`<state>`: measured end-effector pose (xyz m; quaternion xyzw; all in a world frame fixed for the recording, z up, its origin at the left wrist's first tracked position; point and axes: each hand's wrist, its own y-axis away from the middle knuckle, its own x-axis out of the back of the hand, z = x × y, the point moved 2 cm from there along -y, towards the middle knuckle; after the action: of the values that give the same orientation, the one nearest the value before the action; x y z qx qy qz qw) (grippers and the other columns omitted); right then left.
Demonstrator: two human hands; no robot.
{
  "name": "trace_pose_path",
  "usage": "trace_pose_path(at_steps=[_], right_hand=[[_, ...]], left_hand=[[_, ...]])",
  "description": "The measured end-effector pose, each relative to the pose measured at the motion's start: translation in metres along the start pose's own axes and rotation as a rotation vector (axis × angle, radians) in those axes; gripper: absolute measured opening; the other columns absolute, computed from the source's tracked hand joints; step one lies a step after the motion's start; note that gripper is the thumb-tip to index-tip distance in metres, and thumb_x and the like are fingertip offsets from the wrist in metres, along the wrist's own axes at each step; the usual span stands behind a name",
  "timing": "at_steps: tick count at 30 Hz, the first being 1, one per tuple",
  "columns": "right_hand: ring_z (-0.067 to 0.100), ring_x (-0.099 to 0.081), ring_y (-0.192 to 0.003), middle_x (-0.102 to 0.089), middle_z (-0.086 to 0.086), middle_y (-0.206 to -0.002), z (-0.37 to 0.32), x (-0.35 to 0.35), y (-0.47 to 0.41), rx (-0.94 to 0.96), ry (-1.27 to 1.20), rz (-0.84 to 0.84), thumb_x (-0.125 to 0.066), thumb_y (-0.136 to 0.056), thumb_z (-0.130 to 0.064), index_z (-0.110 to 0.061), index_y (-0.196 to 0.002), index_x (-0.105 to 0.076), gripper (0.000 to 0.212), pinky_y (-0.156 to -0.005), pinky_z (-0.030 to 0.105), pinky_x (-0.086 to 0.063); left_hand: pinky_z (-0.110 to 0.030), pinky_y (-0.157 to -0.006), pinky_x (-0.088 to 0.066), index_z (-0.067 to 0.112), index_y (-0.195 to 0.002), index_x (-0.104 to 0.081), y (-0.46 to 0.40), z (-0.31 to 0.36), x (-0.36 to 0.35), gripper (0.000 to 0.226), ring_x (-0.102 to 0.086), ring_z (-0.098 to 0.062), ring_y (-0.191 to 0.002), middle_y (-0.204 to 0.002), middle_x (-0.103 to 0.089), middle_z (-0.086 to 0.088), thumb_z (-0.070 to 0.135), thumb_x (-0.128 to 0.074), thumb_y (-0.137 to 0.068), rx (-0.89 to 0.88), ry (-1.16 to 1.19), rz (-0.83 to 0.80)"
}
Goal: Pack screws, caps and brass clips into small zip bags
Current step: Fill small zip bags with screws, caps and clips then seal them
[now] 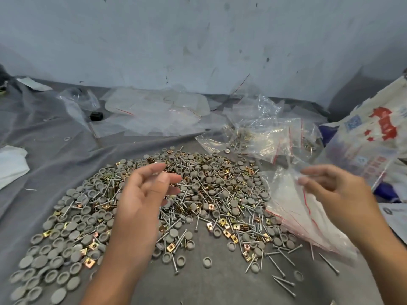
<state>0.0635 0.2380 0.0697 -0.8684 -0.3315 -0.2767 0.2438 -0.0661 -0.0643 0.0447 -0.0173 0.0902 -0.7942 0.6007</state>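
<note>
A wide heap of grey round caps (72, 227), silver screws (279, 266) and brass clips (89, 261) covers the grey cloth in front of me. My left hand (143, 194) hovers over the middle of the heap, fingers loosely spread and holding nothing. My right hand (337, 186) is at the right, its fingertips pinching the top edge of a clear zip bag (284, 179). That bag rises from a stack of empty red-striped zip bags (308, 219) lying on the heap's right edge.
Filled small zip bags (271, 139) lie behind the heap at the right. Loose clear plastic sheets (154, 108) and a small black object (96, 116) sit near the wall. A printed white sack (370, 133) stands at the far right; white paper (11, 164) lies left.
</note>
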Motion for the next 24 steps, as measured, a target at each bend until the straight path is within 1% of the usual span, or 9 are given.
trace_pose_path(at_steps=[3, 5, 7, 11, 17, 19, 20, 22, 24], right_hand=[[-0.003, -0.071, -0.075, -0.077, -0.016, -0.085, -0.057, -0.023, 0.010, 0.079, -0.368, -0.001, -0.074, -0.082, -0.036, -0.032, -0.098, -0.072, 0.016, -0.058, 0.019, -0.054], [-0.003, -0.072, -0.078, -0.076, -0.018, -0.087, -0.090, -0.053, 0.020, 0.139, -0.454, -0.006, -0.075, -0.085, -0.031, -0.033, -0.097, -0.072, 0.012, -0.062, 0.012, -0.054], [-0.004, -0.071, -0.079, -0.075, -0.018, -0.086, -0.110, -0.086, 0.029, 0.174, -0.444, -0.001, -0.076, -0.090, -0.022, -0.031, -0.095, -0.071, 0.012, -0.066, 0.012, -0.054], [-0.004, -0.070, -0.079, -0.075, -0.018, -0.084, -0.120, -0.123, 0.036, 0.142, -0.494, 0.031, -0.074, -0.092, -0.021, -0.030, -0.096, -0.070, 0.011, -0.066, 0.009, -0.051], [0.005, -0.072, -0.076, -0.077, -0.007, -0.086, -0.108, -0.130, 0.033, -0.074, -0.777, -0.081, -0.067, -0.096, -0.021, -0.028, -0.099, -0.065, 0.008, -0.061, 0.021, -0.055], [0.006, -0.069, -0.086, -0.073, -0.007, -0.094, -0.110, -0.131, 0.041, -0.041, -0.733, -0.041, -0.069, -0.094, -0.036, -0.030, -0.098, -0.063, 0.009, -0.071, 0.027, -0.056], [0.005, -0.064, -0.089, -0.068, -0.010, -0.097, -0.112, -0.133, 0.047, 0.023, -0.656, -0.031, -0.070, -0.089, -0.049, -0.032, -0.096, -0.062, 0.020, -0.076, 0.025, -0.052], [0.002, -0.056, -0.090, -0.059, -0.017, -0.098, -0.119, -0.139, 0.061, 0.155, -0.469, -0.087, -0.067, -0.076, -0.069, -0.037, -0.092, -0.059, 0.038, -0.076, 0.014, -0.043], [0.001, -0.057, -0.083, -0.062, -0.017, -0.092, -0.124, -0.146, 0.068, 0.190, -0.456, -0.218, -0.070, -0.073, -0.068, -0.035, -0.088, -0.061, 0.038, -0.072, 0.013, -0.043]], left_hand=[[-0.023, -0.080, -0.056, 0.047, -0.105, -0.064, 0.007, -0.003, -0.013, 0.037, -0.069, -0.002, -0.097, -0.105, -0.073, 0.017, 0.073, -0.062, -0.079, 0.015, -0.114, -0.177], [-0.025, -0.081, -0.056, 0.047, -0.104, -0.065, 0.013, -0.005, -0.022, 0.037, -0.070, -0.007, -0.099, -0.105, -0.074, 0.012, 0.068, -0.067, -0.074, 0.026, -0.113, -0.296], [-0.022, -0.076, -0.055, 0.039, -0.101, -0.068, 0.014, -0.007, -0.028, 0.036, -0.071, -0.009, -0.091, -0.099, -0.075, 0.008, 0.063, -0.072, -0.074, -0.008, -0.097, -0.329], [-0.020, -0.062, -0.054, 0.032, -0.092, -0.072, 0.008, -0.006, -0.020, 0.026, -0.071, -0.012, -0.074, -0.081, -0.075, 0.004, 0.057, -0.069, -0.085, -0.060, -0.096, -0.171], [-0.017, -0.065, -0.057, 0.036, -0.093, -0.079, -0.006, 0.000, 0.001, 0.023, -0.076, -0.013, -0.081, -0.087, -0.079, 0.003, 0.047, -0.062, -0.084, -0.008, 0.053, -0.141], [-0.015, -0.067, -0.056, 0.032, -0.093, -0.080, -0.007, -0.001, 0.001, 0.020, -0.076, -0.011, -0.081, -0.087, -0.079, 0.002, 0.039, -0.063, -0.086, -0.012, 0.059, -0.120], [-0.014, -0.066, -0.055, 0.031, -0.093, -0.080, -0.007, -0.001, 0.002, 0.018, -0.075, -0.009, -0.078, -0.085, -0.079, 0.003, 0.037, -0.065, -0.085, -0.027, 0.045, -0.075], [-0.012, -0.062, -0.053, 0.030, -0.089, -0.080, -0.005, -0.002, 0.005, 0.013, -0.074, -0.005, -0.073, -0.080, -0.078, 0.006, 0.037, -0.072, -0.081, -0.075, -0.002, 0.038], [-0.014, -0.062, -0.054, 0.032, -0.086, -0.079, -0.004, -0.003, 0.008, 0.006, -0.074, -0.006, -0.073, -0.079, -0.078, 0.007, 0.031, -0.079, -0.080, -0.122, -0.041, 0.105]])
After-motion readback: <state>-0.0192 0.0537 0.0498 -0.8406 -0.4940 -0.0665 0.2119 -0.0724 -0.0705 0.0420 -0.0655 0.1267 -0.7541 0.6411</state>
